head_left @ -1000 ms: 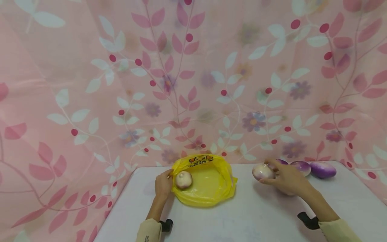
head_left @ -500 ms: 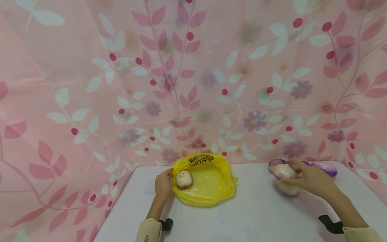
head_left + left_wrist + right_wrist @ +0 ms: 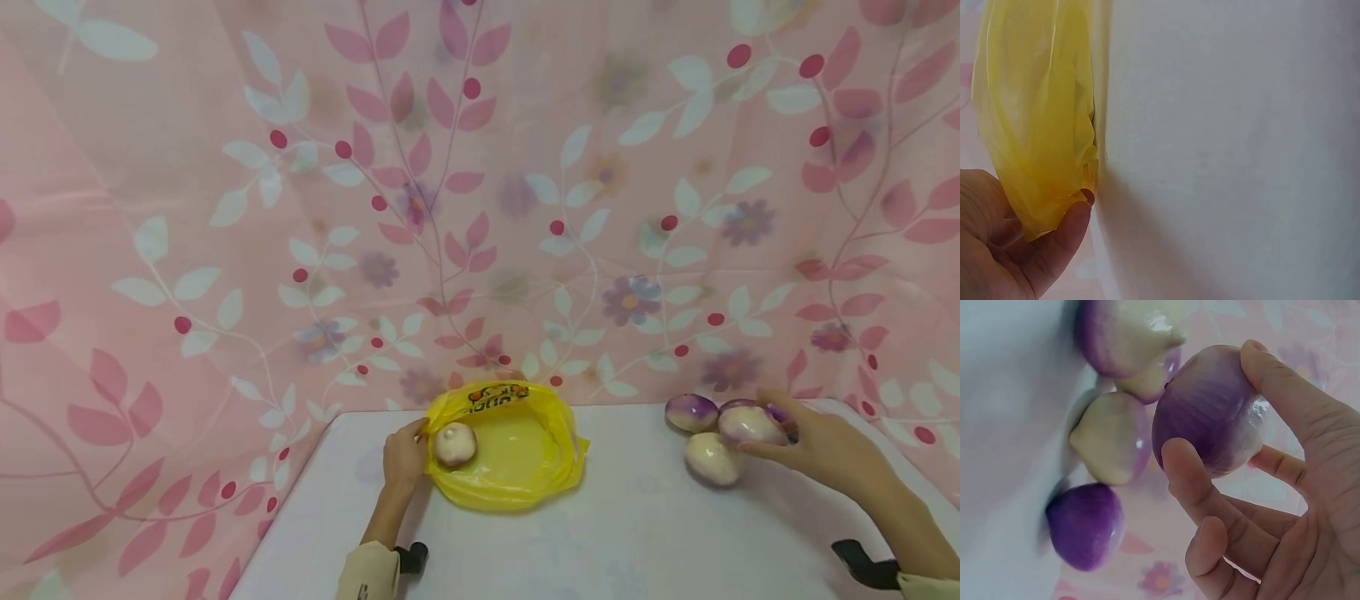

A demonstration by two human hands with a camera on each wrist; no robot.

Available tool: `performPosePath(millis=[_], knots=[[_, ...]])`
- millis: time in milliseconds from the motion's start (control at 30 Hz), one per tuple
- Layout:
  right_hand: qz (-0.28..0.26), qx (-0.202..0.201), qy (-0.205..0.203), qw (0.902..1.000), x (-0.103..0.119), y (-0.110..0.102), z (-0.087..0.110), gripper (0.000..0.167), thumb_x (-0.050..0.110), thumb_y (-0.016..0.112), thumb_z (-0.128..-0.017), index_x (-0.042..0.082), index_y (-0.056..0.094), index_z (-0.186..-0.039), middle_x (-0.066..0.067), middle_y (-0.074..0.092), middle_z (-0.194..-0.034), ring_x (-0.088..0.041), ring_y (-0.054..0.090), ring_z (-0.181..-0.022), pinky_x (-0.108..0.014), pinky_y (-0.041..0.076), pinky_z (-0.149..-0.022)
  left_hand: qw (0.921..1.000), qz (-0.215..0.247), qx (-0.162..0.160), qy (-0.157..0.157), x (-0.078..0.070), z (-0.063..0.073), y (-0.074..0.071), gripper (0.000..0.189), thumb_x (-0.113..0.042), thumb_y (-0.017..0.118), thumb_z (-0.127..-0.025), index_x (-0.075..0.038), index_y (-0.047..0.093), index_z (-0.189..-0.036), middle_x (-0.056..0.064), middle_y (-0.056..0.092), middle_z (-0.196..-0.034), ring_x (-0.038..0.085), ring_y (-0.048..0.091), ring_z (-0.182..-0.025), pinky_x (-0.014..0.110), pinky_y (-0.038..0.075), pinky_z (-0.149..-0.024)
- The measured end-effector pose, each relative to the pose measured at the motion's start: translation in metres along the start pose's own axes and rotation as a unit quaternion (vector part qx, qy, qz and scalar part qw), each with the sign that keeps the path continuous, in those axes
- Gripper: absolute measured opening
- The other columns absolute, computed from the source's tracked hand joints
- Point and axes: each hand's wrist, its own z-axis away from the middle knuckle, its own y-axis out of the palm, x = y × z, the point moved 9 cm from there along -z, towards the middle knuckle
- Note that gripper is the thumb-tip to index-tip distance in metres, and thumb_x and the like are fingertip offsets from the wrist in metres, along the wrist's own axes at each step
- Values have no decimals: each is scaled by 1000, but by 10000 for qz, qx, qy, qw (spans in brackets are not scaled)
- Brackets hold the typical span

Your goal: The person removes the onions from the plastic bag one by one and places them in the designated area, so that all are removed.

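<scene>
My left hand (image 3: 403, 458) pinches the left edge of a yellow plastic bag (image 3: 498, 498), which lies with its mouth spread wide; the left wrist view shows the thumb and fingers on the thin plastic (image 3: 1041, 156). Inside the bag, at its left side, sits a pale onion (image 3: 455, 444). My right hand (image 3: 832, 437) holds a purple-and-white onion (image 3: 1207, 412) between thumb and fingers, raised beside the other onions. Nearest to it are a whitish onion (image 3: 714, 460) and a purple-topped onion (image 3: 691, 413). Others behind are partly hidden by the hand and the held onion.
Everything stands on a white-covered table (image 3: 525, 558). A pink floral curtain (image 3: 480, 208) hangs right behind its far edge. Several onions, one of them deep purple (image 3: 1087, 526), lie grouped at the back right.
My right hand has moved right with the onion in it, from left of the group to over its right part, uncovering the whitish and purple-topped onions. The left hand and bag stay put.
</scene>
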Motion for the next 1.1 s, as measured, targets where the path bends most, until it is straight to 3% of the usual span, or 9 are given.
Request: performPosePath(millis=[100,233,300,433,500,833,967,1100], knots=[[84,22,91,9999,-9,0,4,85,51,75,-82,4,41,-144,-34,63,-103,-48,63,-79,-55,50,-58,10000,-20,-34,20,0,0,0,26,2,71,-85,-2,75,-110,19,73,-101,38,70,-86,49,55,-68],[319,171,262,9990,-19,3,7,83,55,73,-82,6,41,-141,-17,63,-85,-27,56,-63,-43,45,-52,10000,-3,-56,28,1,0,-1,27,2,70,-85,-2,75,-111,18,73,-101,38,70,-87,50,55,-69],[430,277,356,9981,-24,5,9,83,57,72,-82,5,41,-139,-13,61,-81,-23,50,-60,-41,43,-51,10000,3,-41,41,1,1,-1,27,2,70,-85,-2,74,-111,18,73,-102,38,70,-87,49,55,-69],[476,425,599,9962,-34,10,12,88,62,70,-81,4,38,-140,-17,63,-83,-27,54,-63,-45,44,-52,10000,-17,-22,78,1,1,-1,27,3,70,-85,-1,74,-112,19,72,-102,37,70,-86,49,55,-69],[456,519,680,9953,-37,15,14,89,62,68,-82,4,37,-141,-12,59,-74,-26,53,-61,-43,43,-50,10000,-26,-27,90,1,0,-1,27,3,70,-85,-1,74,-111,19,72,-101,37,70,-86,49,55,-68],[351,545,476,9968,-42,32,18,83,58,70,-83,5,39,-139,-1,58,-68,-25,56,-58,-43,45,-49,10000,-57,-17,76,0,0,-2,28,3,70,-85,-2,74,-112,19,73,-102,39,69,-89,50,55,-71],[318,478,457,9973,-41,36,17,87,55,71,-83,2,36,-143,-7,63,-72,-29,58,-60,-45,45,-49,10000,-67,-4,52,1,-1,0,28,3,70,-85,-2,74,-112,19,72,-102,39,69,-89,50,55,-70],[392,385,418,9976,-43,36,15,87,55,74,-81,2,38,-140,-22,67,-90,-40,63,-70,-53,47,-51,10000,-36,-64,59,0,-1,-1,28,3,70,-84,-2,75,-111,19,73,-101,39,69,-89,51,55,-70]])
